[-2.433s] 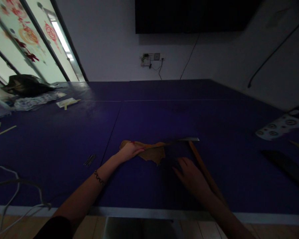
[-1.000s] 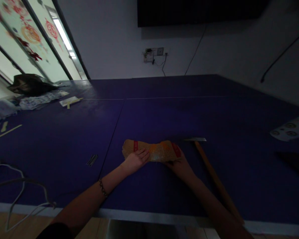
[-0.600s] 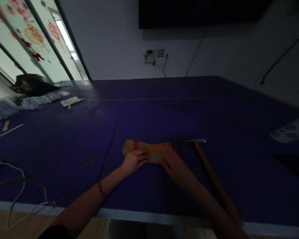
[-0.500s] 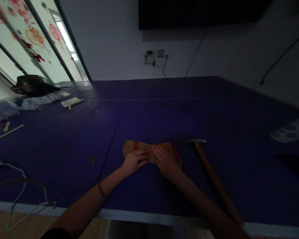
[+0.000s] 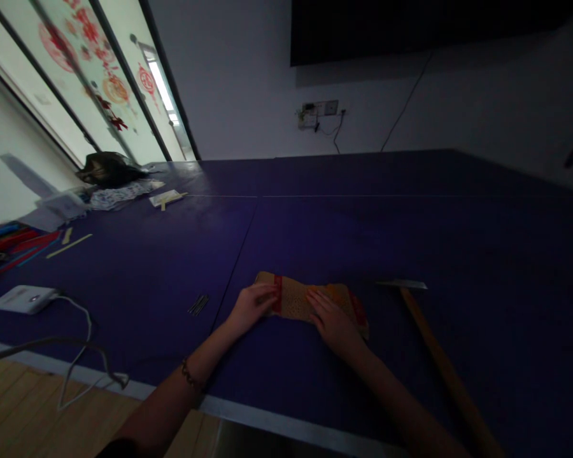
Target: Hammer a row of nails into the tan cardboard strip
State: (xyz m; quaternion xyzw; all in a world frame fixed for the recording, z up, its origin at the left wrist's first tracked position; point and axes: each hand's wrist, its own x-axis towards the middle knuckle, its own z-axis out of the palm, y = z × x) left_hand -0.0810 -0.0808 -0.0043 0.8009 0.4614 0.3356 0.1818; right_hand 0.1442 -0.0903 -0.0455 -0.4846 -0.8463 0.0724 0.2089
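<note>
A flattened brown cardboard piece (image 5: 293,302) with red bands lies on the purple tabletop in front of me. Around its left end are the fingers of my left hand (image 5: 252,308), closed over the edge near a red band. My right hand (image 5: 337,321) rests on the right half, its fingers stretched flat across the surface. To the right lies a hammer (image 5: 439,350) with a long wooden handle and a narrow metal head, touched by neither hand. Several thin dark nails (image 5: 199,305) sit left of my left hand.
A white power bank (image 5: 23,299) with a cable (image 5: 88,324) lies at the left edge. Farther back are red and blue strips (image 5: 26,245), yellow strips (image 5: 69,246) and a dark bag (image 5: 109,168). A wall socket (image 5: 331,107) is beyond the table (image 5: 363,229).
My left hand has slid left to the cardboard's end, baring more of its middle. The right hand still lies on it. My view has turned left, showing the power bank.
</note>
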